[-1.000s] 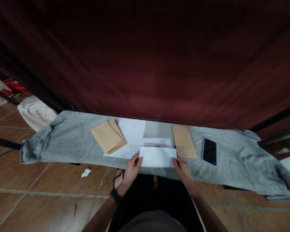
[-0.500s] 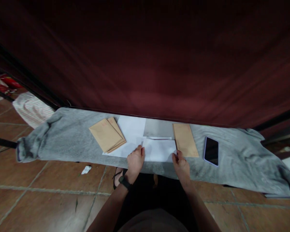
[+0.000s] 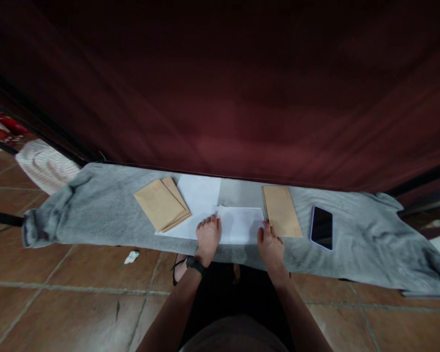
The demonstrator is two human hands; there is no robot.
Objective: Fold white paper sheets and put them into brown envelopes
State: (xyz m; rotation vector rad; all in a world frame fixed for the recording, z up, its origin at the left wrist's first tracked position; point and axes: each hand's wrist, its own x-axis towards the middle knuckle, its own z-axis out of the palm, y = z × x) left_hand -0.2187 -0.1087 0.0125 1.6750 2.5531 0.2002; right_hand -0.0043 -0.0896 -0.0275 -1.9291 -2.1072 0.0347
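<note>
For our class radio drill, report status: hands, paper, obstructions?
Left hand at left edge of white rectangular paper sheet; right hand at its right edge; tan rectangular paper envelopes alongside, not atop.

Across the whole upper half of the frame, a dark red hanging [image 3: 234, 107] walls off the far edge of the grey cloth [image 3: 102, 208], so a hand could come in only from the lower side or the ends. At lower centre, the left hand [image 3: 208, 238] and right hand [image 3: 270, 244] flank the folded white paper [image 3: 241, 226], hemmed by brown envelopes [image 3: 159, 205] left and a brown stack [image 3: 283, 211] right. Bare cloth opens at far left and beyond the phone [image 3: 321, 228], with a narrow lane between phone and stack.
</note>
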